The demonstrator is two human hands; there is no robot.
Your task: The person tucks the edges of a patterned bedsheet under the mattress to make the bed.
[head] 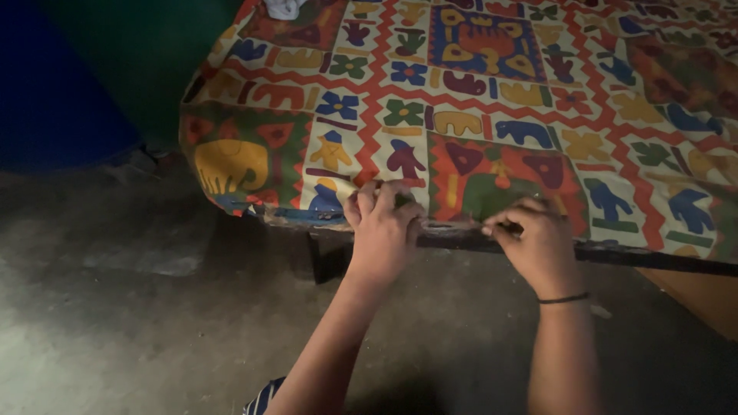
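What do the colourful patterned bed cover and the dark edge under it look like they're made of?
The colourful patterned bed cover looks like matte woven cotton with printed or stitched animal shapes; it drapes and creases where both hands pinch its hem. The dark bed frame edge seems hard, perhaps painted wood or metal: straight and thin, too dim to tell.

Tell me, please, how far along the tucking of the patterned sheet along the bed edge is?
Done: toward the corner, the patterned sheet already wraps snugly over the mattress. In hand: the left hand and right hand both pinch the sheet's hem against the dark bed frame. Left: past the right hand the hem seems to lie loose over the frame, though the dim light makes that uncertain.
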